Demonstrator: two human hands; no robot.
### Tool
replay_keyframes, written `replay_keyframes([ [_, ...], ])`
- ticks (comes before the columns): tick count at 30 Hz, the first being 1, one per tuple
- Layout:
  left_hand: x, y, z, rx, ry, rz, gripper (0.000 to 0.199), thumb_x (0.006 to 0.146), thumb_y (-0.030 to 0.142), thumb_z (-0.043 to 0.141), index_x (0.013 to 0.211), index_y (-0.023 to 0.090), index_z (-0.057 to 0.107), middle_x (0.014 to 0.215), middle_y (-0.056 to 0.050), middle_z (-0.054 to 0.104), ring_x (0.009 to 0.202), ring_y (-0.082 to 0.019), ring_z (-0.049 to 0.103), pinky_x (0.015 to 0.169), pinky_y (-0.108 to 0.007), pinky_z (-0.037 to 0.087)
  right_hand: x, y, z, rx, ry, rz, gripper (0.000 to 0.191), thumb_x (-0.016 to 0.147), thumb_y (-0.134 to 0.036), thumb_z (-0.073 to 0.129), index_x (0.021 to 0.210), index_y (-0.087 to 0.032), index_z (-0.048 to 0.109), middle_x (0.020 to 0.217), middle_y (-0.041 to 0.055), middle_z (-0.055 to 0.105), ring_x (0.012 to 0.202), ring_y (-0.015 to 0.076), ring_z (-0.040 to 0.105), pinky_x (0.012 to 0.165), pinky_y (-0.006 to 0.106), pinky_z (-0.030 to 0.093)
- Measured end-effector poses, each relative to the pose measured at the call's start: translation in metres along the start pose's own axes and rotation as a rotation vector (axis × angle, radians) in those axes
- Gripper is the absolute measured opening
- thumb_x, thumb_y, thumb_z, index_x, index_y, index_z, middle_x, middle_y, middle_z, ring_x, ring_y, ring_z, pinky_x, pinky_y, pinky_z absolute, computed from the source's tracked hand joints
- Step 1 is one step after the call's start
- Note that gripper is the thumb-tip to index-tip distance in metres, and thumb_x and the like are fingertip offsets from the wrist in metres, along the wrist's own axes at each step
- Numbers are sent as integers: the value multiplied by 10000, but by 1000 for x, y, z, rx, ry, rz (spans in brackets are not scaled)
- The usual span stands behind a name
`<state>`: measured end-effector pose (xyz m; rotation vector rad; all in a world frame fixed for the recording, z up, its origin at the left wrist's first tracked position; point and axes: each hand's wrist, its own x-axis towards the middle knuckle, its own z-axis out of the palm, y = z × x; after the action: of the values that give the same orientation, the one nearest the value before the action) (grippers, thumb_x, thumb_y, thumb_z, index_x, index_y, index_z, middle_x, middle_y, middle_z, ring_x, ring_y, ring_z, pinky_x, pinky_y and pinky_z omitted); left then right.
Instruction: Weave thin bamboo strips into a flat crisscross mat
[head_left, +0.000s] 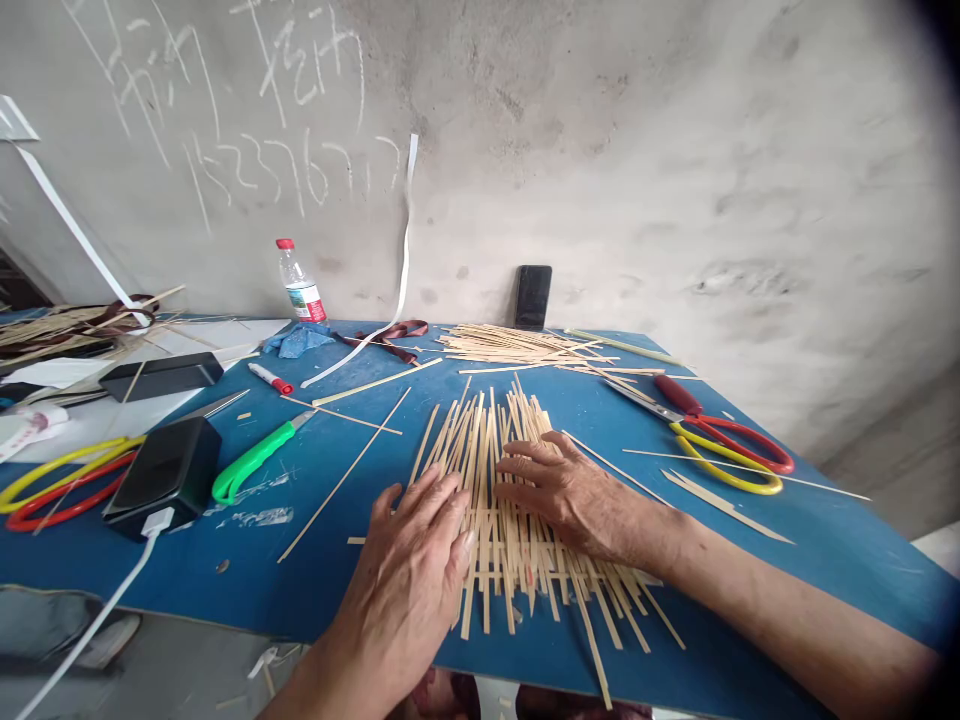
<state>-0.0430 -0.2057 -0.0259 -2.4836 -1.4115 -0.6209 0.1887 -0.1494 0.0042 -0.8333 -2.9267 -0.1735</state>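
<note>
A partly woven mat of thin bamboo strips [487,470] lies on the blue table, long strips fanning toward the front edge with a few crosswise strips threaded near the lower part. My left hand [420,550] rests on its left side, fingers stretched forward and slightly apart. On the right side, my right hand [562,490] lies over the strips with its fingers extended leftward, palm down. Both hands touch the strips without gripping any that I can see. The strips beneath the palms are hidden.
A pile of loose strips [517,345] lies behind, near a phone [533,297] leaning on the wall. Scissors [724,455] lie right; a green-handled knife [255,462], marker [271,379], black box [163,475] with white cable and bottle [302,285] stand or lie left.
</note>
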Motion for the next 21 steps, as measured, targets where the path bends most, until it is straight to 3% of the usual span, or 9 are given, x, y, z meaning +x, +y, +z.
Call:
replay_keyframes([
  [4, -4, -3, 4, -12, -118, -29, 390, 971, 243, 391, 1307, 219, 587, 1402, -55, 570, 1328, -267, 483, 1062, -535, 394, -1, -3, -1, 3, 9, 17, 381, 932, -129, 400, 1268, -193, 569, 1263, 128, 590, 1231, 272, 433, 998, 487, 318],
  [11, -4, -2, 0, -72, -106, -74, 372, 977, 254, 390, 1279, 241, 608, 1366, -40, 603, 1317, -261, 493, 1082, -536, 377, -2, -7, -3, -9, 26, 47, 338, 945, -111, 383, 1206, -166, 589, 1230, 129, 605, 1173, 259, 477, 960, 453, 343],
  [15, -1, -11, -7, -26, -131, -9, 419, 940, 139, 391, 1295, 215, 600, 1397, -69, 571, 1342, -279, 462, 1052, -525, 430, 0, -8, -1, 1, 30, -11, 369, 924, -134, 409, 1256, -153, 569, 1321, 131, 558, 1245, 282, 427, 985, 479, 324],
  [21, 13, -25, -19, 20, -170, 15, 463, 878, 42, 409, 1205, 252, 659, 1375, -79, 574, 1342, -308, 453, 1021, -530, 467, 0, -9, 2, 9, 44, -2, 335, 939, -146, 407, 1206, -163, 608, 1233, 142, 608, 1193, 283, 470, 985, 483, 323],
])
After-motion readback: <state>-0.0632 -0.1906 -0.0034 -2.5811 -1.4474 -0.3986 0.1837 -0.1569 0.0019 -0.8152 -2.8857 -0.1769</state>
